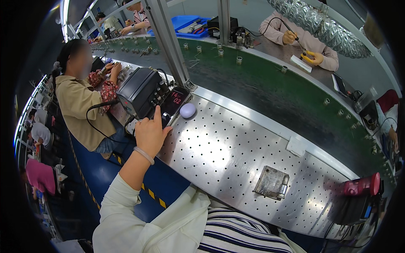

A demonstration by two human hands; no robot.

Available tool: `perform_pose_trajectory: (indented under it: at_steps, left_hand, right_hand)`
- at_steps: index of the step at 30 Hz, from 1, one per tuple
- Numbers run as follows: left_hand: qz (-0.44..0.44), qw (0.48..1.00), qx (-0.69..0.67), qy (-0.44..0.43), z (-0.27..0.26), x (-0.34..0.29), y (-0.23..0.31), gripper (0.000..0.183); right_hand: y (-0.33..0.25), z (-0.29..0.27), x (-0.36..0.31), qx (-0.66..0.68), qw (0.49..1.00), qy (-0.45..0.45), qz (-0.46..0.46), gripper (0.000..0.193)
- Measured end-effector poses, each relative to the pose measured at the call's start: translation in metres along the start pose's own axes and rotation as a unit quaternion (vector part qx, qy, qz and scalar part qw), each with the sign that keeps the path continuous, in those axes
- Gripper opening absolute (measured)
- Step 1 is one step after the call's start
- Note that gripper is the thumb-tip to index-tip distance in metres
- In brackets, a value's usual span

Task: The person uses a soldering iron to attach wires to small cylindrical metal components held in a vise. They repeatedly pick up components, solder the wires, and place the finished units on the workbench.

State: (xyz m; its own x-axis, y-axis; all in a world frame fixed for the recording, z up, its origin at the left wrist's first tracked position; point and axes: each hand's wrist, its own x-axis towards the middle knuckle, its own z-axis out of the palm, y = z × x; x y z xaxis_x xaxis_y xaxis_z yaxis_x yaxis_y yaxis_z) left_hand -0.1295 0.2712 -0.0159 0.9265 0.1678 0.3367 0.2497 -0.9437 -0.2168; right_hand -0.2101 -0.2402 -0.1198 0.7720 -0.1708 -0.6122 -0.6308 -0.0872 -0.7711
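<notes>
My left hand (149, 134) is raised at the near left end of the perforated metal table (219, 139), its index finger stretched out and its thumb apart. The fingertip is beside a black control box (141, 90) with knobs; whether it touches cannot be told. Past the hand lies a phone (176, 99) with red digits on a dark screen. A smooth purple egg-shaped object (187, 110) rests to the right of the phone. The other fingers are partly hidden, and nothing shows in their grip. My right hand is out of view.
A worn metal block (271, 182) lies on the table, with a red cylindrical object (362, 184) at the far right. Beyond runs a green conveyor belt (261, 80) with several small metal cylinders. A metal post (168, 46) stands behind the box. Co-workers sit left and opposite.
</notes>
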Motion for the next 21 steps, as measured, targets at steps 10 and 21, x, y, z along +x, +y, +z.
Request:
perform_pose_trajectory:
  at_steps: [10, 21]
  left_hand:
    - [0.011, 0.997, -0.044, 0.060, 0.004, -0.006, -0.006, 0.074]
    - [0.220, 0.925, -0.280, 0.132, -0.040, -0.022, 0.077, 0.039]
  right_hand:
    - [0.007, -0.001, 0.000, 0.003, 1.000, 0.008, 0.003, 0.017]
    - [0.152, -0.063, -0.052, -0.032, 0.987, 0.032, 0.152, 0.017]
